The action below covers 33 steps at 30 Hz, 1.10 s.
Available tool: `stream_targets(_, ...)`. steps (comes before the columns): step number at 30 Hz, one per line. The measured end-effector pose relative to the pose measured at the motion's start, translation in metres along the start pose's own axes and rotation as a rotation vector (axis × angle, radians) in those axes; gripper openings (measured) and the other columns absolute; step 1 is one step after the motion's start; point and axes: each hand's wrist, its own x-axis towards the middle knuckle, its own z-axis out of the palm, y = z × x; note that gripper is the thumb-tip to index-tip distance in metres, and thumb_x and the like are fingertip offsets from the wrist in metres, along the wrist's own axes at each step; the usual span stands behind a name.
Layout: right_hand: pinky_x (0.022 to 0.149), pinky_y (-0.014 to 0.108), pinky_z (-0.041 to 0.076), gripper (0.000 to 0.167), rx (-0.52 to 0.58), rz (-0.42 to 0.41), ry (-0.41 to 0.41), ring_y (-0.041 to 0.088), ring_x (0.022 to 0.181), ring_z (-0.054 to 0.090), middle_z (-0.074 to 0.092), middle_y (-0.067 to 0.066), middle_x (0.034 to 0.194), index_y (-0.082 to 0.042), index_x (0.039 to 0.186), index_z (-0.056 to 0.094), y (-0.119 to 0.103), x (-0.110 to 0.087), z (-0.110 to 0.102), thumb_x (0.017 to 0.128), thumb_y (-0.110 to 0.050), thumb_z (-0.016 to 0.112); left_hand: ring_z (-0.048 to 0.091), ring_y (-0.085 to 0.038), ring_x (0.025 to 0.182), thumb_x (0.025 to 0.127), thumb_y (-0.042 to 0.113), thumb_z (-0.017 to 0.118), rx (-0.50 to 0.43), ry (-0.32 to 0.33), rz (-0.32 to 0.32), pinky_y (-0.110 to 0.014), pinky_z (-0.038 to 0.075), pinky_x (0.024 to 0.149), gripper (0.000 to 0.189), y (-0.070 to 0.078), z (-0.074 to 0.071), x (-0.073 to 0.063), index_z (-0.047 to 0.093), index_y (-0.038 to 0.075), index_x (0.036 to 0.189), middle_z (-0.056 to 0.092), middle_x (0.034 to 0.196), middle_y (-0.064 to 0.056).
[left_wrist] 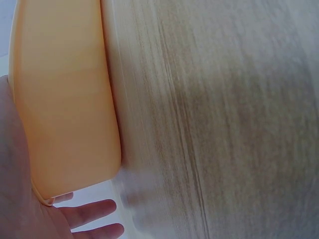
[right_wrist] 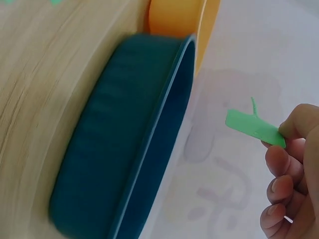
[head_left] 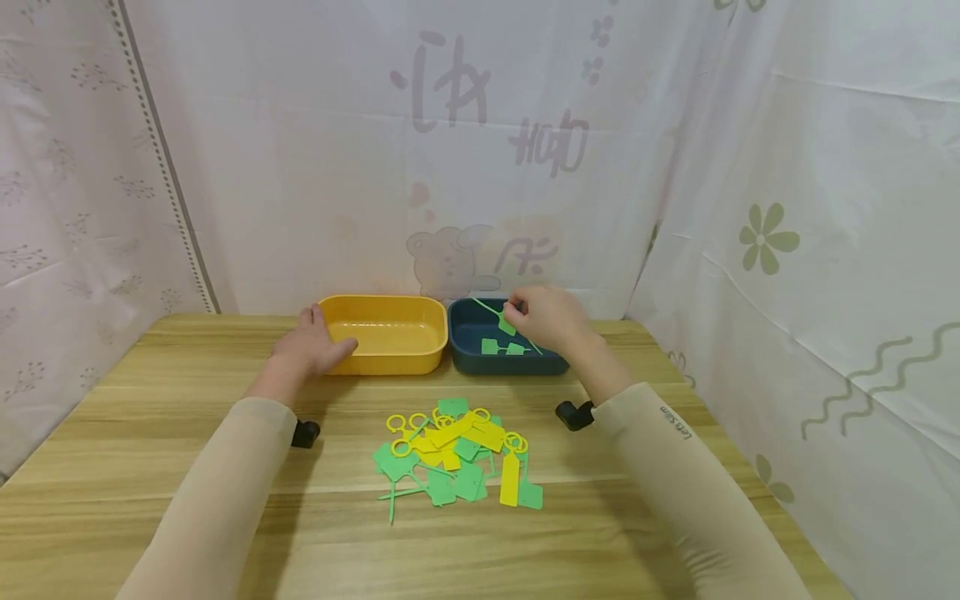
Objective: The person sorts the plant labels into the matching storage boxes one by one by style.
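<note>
My right hand [head_left: 551,318] pinches a green tag [right_wrist: 254,128] with a thin stem between thumb and finger, above the dark blue bin [head_left: 510,364]. Inside that bin lie other green tags [head_left: 489,346]. At the left end of the yellow bin [head_left: 386,365], my left hand [head_left: 309,343] rests against the rim, its fingers straight along the outer side and the thumb toward the front. A mixed pile of tags lies on the table in front of the bins: green tags [head_left: 470,482] with stems and yellow tags [head_left: 509,479] with ring ends.
The two bins stand side by side at the back of the wooden table [head_left: 345,533], against a patterned curtain [head_left: 300,167]. Another curtain [head_left: 825,250] hangs along the right side. Dark wrist mounts [head_left: 574,415] show beneath both forearms.
</note>
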Motion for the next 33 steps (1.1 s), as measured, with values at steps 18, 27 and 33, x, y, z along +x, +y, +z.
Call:
stream_targets(18, 0.081, 0.047, 0.057, 0.035, -0.034, 0.205, -0.034, 0.030, 0.091, 0.069, 0.079, 0.010, 0.105, -0.011, 0.114, 0.078, 0.070, -0.006, 0.009, 0.110, -0.038, 0.057, 0.053, -0.069, 0.136, 0.104, 0.066, 0.035, -0.014, 0.003, -0.016, -0.075, 0.047, 0.111, 0.113, -0.002, 0.001, 0.002, -0.013, -0.015, 0.167, -0.006, 0.178, -0.039)
stream_targets(27, 0.072, 0.043, 0.057, 0.035, -0.052, 0.215, -0.062, 0.027, 0.085, 0.069, 0.079, 0.007, 0.099, -0.013, 0.112, 0.079, 0.069, -0.012, 0.011, 0.109, -0.041, 0.058, 0.050, -0.070, 0.137, 0.104, 0.064, 0.036, -0.017, 0.008, -0.018, -0.075, 0.046, 0.112, 0.113, 0.000, 0.001, 0.001, -0.012, -0.016, 0.167, -0.006, 0.178, -0.040)
stream_targets(33, 0.072, 0.042, 0.057, 0.036, -0.054, 0.200, -0.086, 0.026, 0.085, 0.069, 0.080, 0.007, 0.103, -0.013, 0.119, 0.079, 0.062, -0.015, 0.015, 0.109, -0.041, 0.059, 0.051, -0.070, 0.136, 0.104, 0.065, 0.037, -0.025, 0.006, -0.015, -0.075, 0.046, 0.112, 0.113, 0.002, 0.000, -0.001, -0.012, -0.016, 0.167, -0.006, 0.177, -0.040)
